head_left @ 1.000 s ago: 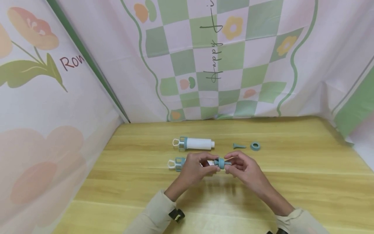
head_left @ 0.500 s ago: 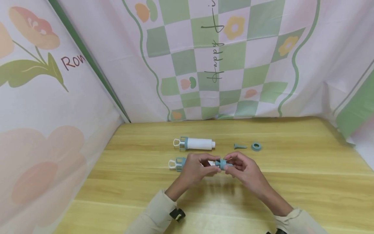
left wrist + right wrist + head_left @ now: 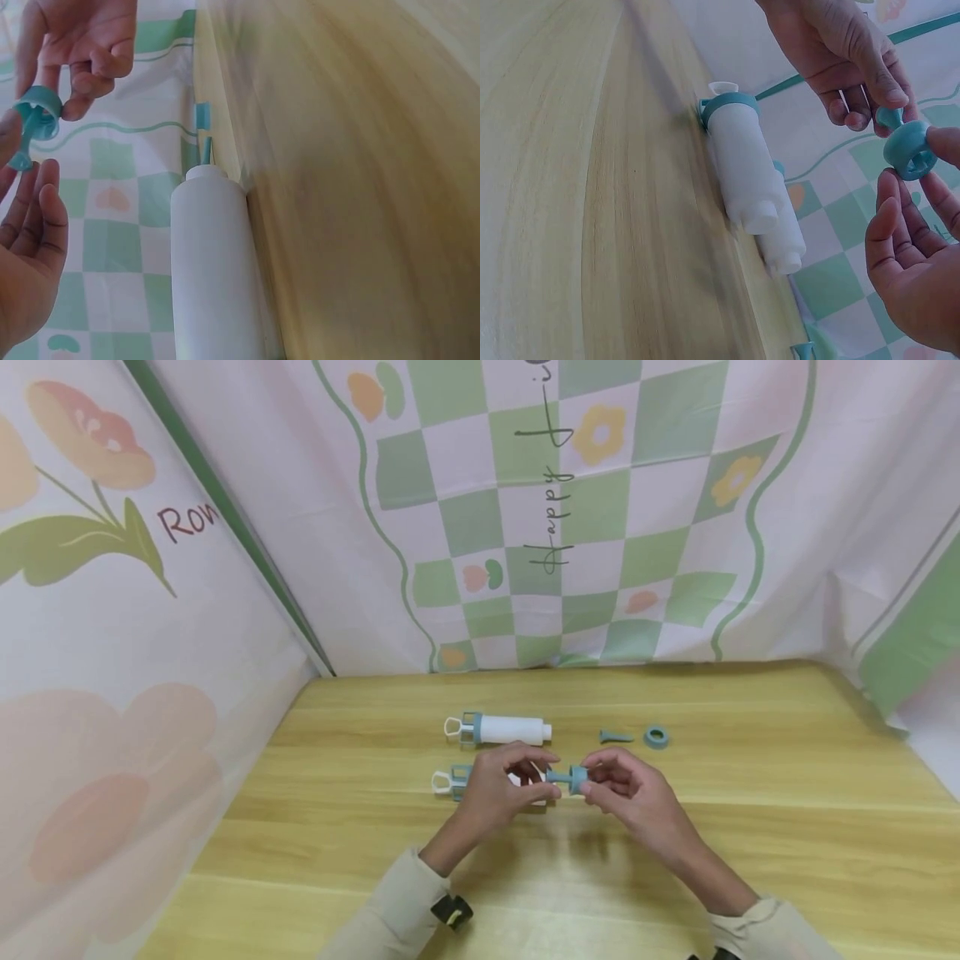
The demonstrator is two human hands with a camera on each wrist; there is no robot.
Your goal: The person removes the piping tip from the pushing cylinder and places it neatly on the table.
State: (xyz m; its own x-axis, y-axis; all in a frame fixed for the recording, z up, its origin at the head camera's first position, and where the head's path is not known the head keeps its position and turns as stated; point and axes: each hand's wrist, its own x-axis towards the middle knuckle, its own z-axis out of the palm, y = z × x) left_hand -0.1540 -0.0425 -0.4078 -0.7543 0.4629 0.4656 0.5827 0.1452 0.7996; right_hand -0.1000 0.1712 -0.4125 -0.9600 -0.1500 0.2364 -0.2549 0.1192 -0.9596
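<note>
Between finger and thumb my left hand (image 3: 498,792) pinches the flared end of a small teal stem piece (image 3: 560,777). My right hand (image 3: 637,795) pinches a teal ring cap (image 3: 578,780) by its rim, at the stem's other end. In the left wrist view the stem runs into the hollow of the ring cap (image 3: 43,97); how far it is seated I cannot tell. Both parts are held above the table. Below my left hand lies a white bottle with a teal collar (image 3: 459,782) and a white loop, its body partly hidden by the hand.
A second white bottle (image 3: 512,729) with the same collar and loop lies behind, on its side. To its right are another teal stem piece (image 3: 617,737) and a teal ring cap (image 3: 656,737). Patterned cloth (image 3: 592,560) hangs along the wooden table's (image 3: 360,710) back edge.
The ring cap has shifted right along the stem, so more stem shows on its left and none sticks out on the right. My hands have moved slightly apart.
</note>
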